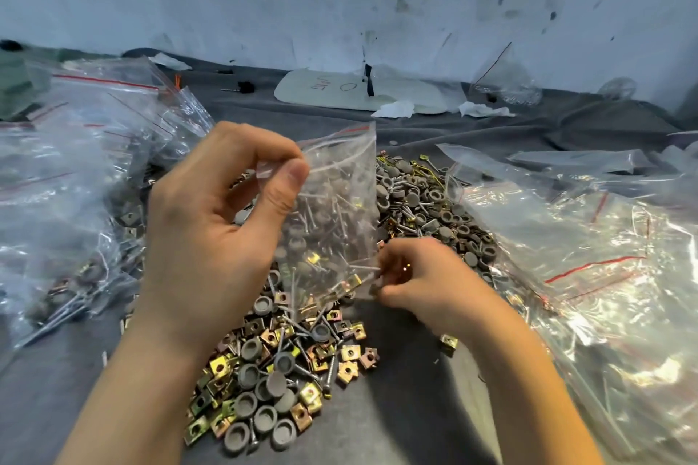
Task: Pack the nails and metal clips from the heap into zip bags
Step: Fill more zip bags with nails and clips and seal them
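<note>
My left hand [211, 223] pinches the top edge of a small clear zip bag [336, 215] between thumb and fingers and holds it upright above the heap. The bag holds nails, grey caps and a few brass-coloured metal clips. Down at the bag's lower right corner, my right hand [423, 276] has its fingers closed around small metal pieces; exactly which pieces is hard to tell. The heap [287, 370] of square metal clips, nails and grey round caps spreads over the grey cloth below and behind the bag.
Filled zip bags with red seal lines lie piled at the left [75, 162] and at the right [604, 276]. A pale flat board [359, 91] with writing, crumpled white tissues [479, 110] and a stained wall are at the back.
</note>
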`<state>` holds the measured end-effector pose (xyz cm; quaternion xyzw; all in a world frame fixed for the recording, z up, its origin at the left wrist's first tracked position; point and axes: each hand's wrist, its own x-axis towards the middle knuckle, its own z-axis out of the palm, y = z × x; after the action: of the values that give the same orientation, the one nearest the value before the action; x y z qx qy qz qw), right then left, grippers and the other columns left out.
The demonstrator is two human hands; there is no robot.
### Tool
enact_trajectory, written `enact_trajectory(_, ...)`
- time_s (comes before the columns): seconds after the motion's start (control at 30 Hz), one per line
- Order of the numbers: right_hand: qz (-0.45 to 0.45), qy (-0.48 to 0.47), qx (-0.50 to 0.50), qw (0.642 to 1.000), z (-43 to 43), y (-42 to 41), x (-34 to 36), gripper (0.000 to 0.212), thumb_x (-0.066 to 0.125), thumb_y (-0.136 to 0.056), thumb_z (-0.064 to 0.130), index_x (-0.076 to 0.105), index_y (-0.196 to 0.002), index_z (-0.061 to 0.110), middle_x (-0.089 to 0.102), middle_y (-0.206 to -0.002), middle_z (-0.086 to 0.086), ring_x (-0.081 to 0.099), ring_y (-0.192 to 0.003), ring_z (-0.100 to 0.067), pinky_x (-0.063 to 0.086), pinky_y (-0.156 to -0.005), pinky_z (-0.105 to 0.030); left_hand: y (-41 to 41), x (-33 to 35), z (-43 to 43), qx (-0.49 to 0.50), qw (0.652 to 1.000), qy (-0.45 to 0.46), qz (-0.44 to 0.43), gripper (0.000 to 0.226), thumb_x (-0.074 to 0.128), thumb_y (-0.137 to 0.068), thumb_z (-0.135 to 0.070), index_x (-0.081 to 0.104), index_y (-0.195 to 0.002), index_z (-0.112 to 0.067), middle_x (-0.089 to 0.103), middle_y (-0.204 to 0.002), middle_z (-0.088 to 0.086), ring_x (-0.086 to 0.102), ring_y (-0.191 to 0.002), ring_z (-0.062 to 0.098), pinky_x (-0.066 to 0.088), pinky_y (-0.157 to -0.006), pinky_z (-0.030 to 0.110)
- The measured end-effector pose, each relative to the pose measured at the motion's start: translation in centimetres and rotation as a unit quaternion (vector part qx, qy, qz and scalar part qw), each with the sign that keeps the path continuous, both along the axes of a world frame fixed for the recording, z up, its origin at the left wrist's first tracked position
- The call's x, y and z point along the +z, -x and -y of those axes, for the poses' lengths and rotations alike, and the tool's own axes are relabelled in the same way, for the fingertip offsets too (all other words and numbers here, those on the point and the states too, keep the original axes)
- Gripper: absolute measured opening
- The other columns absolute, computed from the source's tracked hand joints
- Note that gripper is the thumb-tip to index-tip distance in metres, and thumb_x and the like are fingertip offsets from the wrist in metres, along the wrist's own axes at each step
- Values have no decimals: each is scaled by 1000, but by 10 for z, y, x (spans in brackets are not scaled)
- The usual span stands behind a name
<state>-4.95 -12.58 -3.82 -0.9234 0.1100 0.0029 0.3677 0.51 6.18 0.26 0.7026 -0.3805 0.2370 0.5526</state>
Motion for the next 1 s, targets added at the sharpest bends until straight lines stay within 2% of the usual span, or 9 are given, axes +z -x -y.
enact_trajectory(0.13, 123, -49, -88, 987, 23, 10, 13, 23, 66, -84, 2, 66, -85, 25, 65, -78, 8, 59, -66, -2, 40, -52, -5, 2, 1, 2, -19, 1000, -2, 3, 5, 57, -93, -26, 61, -96, -24, 64, -96, 2, 64, -94, 20, 54, -80, 30)
enact_trajectory(0.23, 340, -127, -76, 929, 20, 21, 34, 22, 69, -83, 0, 70, -87, 22, 69, -80, 7, 62, -70, -1, 47, -60, -11, 7, 2, 6, -62, 998, -21, 12, 6, 55, -94, -23, 61, -95, -24, 63, -98, 1, 63, -96, 21, 52, -80, 49)
enact_trajectory(0.3, 432, -145, -33, 890, 9, 28, 47, 18, 69, -83, 3, 70, -90, 20, 70, -85, 6, 64, -77, -8, 49, -68, -16, 9, 2, 10, -96, 994, -42, 11, 8, 53, -93, -22, 60, -95, -22, 62, -100, 0, 62, -97, 22, 51, -80, 52)
enact_trajectory(0.43, 475, -115, 8, 872, -11, 33, 61, 17, 69, -83, 7, 68, -92, 20, 69, -89, 9, 64, -82, -10, 48, -72, -20, 13, 1, 16, -141, 986, -82, 45, 13, 50, -95, -18, 63, -96, -14, 61, -104, 4, 62, -100, 22, 52, -80, 44)
enact_trajectory(0.53, 439, -100, 27, 893, -14, 37, 65, 14, 70, -82, 8, 71, -92, 19, 71, -88, 8, 66, -85, -13, 50, -75, -24, 15, 0, 19, -148, 984, -78, 64, 13, 50, -96, -15, 63, -96, -12, 60, -105, 4, 61, -100, 21, 51, -81, 38)
enact_trajectory(0.77, 422, -133, -66, 894, 3, 42, 65, 14, 68, -87, 14, 71, -90, 28, 70, -80, 7, 64, -71, -4, 48, -62, -13, 13, -2, 18, -111, 993, -24, 32, 9, 51, -95, -17, 59, -98, -18, 62, -102, 4, 62, -99, 23, 51, -81, 51)
enact_trajectory(0.87, 242, -69, -115, 961, 12, 33, 49, 21, 66, -85, 11, 68, -74, 29, 66, -63, 6, 57, -57, -1, 44, -52, -14, 11, -1, 16, -66, 997, 4, 29, 10, 52, -95, -19, 59, -98, -25, 61, -100, 2, 61, -95, 23, 51, -79, 53)
enact_trajectory(0.93, 72, -9, -53, 996, 9, 24, 34, 17, 68, -84, 15, 67, -74, 28, 60, -61, 9, 55, -58, 0, 42, -54, -14, 8, -1, 14, -33, 999, 16, 39, 10, 52, -97, -20, 58, -99, -28, 61, -100, 0, 61, -95, 20, 51, -80, 48)
enact_trajectory(1.0, -30, 21, 14, 999, -2, 15, 18, 7, 73, -81, 20, 70, -82, 26, 60, -69, 12, 56, -63, -3, 45, -58, -16, 5, -2, 11, -7, 998, 23, 49, 10, 52, -98, -19, 58, -100, -27, 61, -101, 0, 60, -96, 17, 52, -81, 42)
